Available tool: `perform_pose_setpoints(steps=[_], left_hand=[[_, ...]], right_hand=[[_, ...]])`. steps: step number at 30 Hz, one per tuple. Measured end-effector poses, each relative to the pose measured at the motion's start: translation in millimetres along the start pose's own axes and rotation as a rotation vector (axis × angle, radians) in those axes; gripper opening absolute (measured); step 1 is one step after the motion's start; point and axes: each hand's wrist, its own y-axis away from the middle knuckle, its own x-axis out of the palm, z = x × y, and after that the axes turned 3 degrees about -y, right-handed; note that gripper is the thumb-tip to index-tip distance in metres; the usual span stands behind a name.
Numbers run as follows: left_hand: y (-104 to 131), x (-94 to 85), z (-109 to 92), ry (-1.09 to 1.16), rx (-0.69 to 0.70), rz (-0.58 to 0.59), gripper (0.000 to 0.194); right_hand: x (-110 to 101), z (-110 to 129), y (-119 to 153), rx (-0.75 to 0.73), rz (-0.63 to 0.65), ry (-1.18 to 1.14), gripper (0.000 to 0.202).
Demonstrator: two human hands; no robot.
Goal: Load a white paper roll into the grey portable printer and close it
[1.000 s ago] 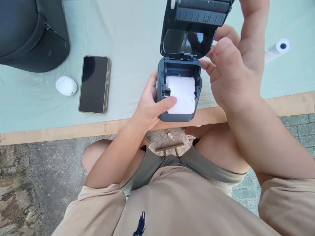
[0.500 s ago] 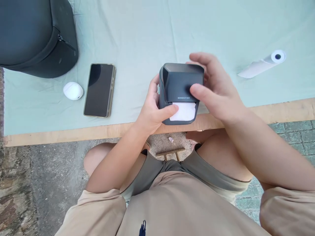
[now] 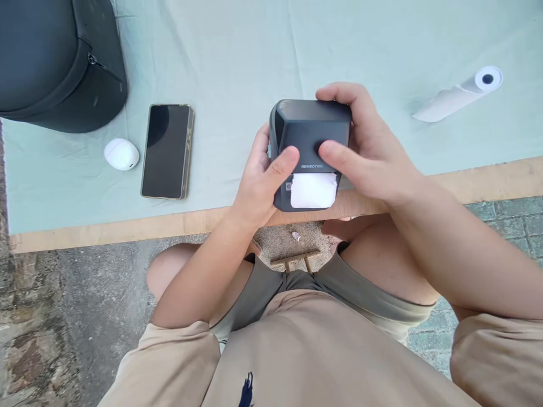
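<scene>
The printer (image 3: 309, 133) is clamped between both hands, its left flank held by the left hand (image 3: 259, 183) and its right by the right hand (image 3: 375, 150); neither is clearly nearer. Its longer axis appears to be pointed near-to-far, with the paper (image 3: 314, 191) exposed at the near end. It is held over the front of the counter (image 3: 237, 68). Well apart, the phone (image 3: 167, 151) is set to the left, the roll (image 3: 466, 96) to the right.
</scene>
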Motion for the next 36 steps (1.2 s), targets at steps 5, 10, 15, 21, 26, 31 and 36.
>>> perform_pose_setpoints(steps=[5, 10, 15, 21, 26, 31, 36], left_hand=[[-4, -3.0, -1, 0.052, -0.086, -0.037, 0.045], [-5, -11.8, 3, 0.059, -0.098, -0.062, 0.040], [-5, -15.2, 5, 0.029, -0.093, -0.036, 0.037], [-5, -10.9, 1, 0.063, -0.117, 0.002, 0.043], [-3, -9.9, 0, -0.001, -0.041, 0.044, 0.027], [-4, -9.7, 2, -0.007, -0.036, 0.042, 0.029], [-5, -10.1, 1, 0.016, -0.077, 0.012, 0.033]], right_hand=[[-1, 3, 7, -0.114, -0.129, 0.067, 0.045], [-1, 6, 12, -0.115, -0.029, 0.091, 0.062], [-4, 7, 14, -0.143, -0.009, 0.112, 0.073], [-7, 24, 15, -0.327, -0.251, 0.370, 0.056], [-12, 42, 13, -0.160, -0.417, 0.380, 0.022], [-13, 46, 9, -0.238, -0.521, 0.255, 0.017], [-8, 45, 4, -0.133, -0.317, 0.394, 0.009]])
